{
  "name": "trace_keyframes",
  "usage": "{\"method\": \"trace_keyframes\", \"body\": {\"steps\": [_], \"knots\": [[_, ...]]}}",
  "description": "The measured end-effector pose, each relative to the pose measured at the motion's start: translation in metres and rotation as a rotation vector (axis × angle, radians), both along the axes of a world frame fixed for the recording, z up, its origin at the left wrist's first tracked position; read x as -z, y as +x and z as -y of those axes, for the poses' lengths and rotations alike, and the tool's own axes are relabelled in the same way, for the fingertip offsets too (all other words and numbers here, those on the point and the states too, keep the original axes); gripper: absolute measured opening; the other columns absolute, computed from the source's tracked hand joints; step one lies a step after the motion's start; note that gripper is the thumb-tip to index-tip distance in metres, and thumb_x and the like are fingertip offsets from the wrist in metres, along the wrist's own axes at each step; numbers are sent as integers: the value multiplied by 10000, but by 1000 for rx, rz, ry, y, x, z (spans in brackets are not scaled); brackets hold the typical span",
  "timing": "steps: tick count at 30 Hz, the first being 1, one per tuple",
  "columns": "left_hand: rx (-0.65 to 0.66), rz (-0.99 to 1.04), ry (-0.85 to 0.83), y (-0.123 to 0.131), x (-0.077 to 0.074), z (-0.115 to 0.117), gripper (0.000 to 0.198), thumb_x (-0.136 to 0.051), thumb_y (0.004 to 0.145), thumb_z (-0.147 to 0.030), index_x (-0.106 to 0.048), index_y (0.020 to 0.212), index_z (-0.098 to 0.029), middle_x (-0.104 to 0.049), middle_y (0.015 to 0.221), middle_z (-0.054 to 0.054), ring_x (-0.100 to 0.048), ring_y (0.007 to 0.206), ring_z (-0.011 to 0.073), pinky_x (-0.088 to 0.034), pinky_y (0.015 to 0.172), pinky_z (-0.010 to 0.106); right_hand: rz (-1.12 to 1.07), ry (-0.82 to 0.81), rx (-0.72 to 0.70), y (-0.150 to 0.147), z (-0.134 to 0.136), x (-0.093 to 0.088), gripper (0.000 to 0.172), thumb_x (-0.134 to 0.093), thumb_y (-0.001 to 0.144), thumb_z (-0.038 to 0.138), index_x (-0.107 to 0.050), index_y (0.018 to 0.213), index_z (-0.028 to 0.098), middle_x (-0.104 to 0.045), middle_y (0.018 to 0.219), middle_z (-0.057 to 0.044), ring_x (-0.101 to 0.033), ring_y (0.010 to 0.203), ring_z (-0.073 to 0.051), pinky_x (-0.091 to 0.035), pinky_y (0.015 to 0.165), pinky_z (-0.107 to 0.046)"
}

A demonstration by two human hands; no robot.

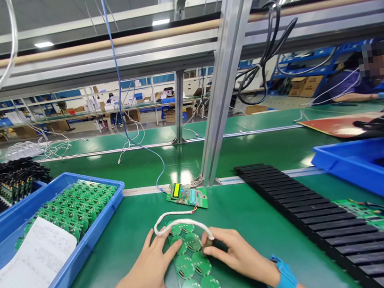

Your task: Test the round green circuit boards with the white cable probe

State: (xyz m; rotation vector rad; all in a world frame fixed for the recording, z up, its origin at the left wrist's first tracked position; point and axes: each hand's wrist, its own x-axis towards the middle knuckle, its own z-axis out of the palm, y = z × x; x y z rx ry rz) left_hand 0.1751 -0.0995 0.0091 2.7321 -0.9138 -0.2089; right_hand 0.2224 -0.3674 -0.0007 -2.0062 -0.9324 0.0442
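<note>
A green panel of round circuit boards (195,270) lies flat on the green bench in front of me. My left hand (156,275) rests on its left edge, fingers spread and flat, thumb by the lower boards. My right hand (236,254), with a blue wristband, pinches a small dark probe tip against one round board. A white cable (178,223) loops from that tip back to a small green tester board with a lit yellow display (187,195).
A blue bin (93,234) at the left holds stacked green boards and a printed sheet (27,272). A strip of black trays (317,221) runs along the right, with another blue bin (363,170) behind it. A metal post (220,92) rises behind the tester. Another person sits far right.
</note>
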Motion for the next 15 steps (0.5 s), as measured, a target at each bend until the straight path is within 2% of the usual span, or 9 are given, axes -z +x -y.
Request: {"method": "trace_keyframes", "body": {"steps": [8, 15], "knots": [[-23, 11, 16, 2, -1, -2, 1109, -527, 656, -850, -177, 1528, -260, -191, 1568, 217, -112, 1469, 389, -92, 1151, 675, -116, 12, -38, -6, 2, -10, 198, -598, 867, 344, -594, 802, 157, -588, 693, 10, -502, 640, -92, -405, 639, -202], [-27, 16, 44, 2, -2, -1, 1109, -507, 651, -866, -172, 1527, -274, -186, 1573, 200, -84, 1481, 351, -80, 1168, 645, -140, 18, -95, -7, 3, -9, 158, -608, 848, 298, -581, 785, 155, -575, 680, 19, -475, 619, -82, -387, 616, -191]]}}
